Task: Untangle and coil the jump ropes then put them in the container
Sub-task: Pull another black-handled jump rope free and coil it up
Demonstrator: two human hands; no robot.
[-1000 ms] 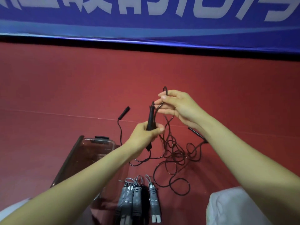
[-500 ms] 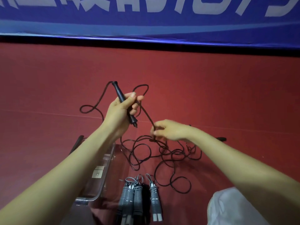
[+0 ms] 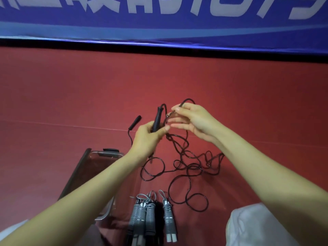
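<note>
Red floor (image 3: 71, 96), rope (image 3: 195, 164) between right fingers (image 3: 179, 109)

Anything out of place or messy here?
Only the black rope: it sprawls in crossed loops on the floor, a loose handle lying off to the left. The left hand grips the held handle, and the right hand pinches a loop. The grey ropes lie neatly bundled.

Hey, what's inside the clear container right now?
In the clear container, nothing shows at the visible far end; the left forearm covers the near part, so that is unknown.
</note>
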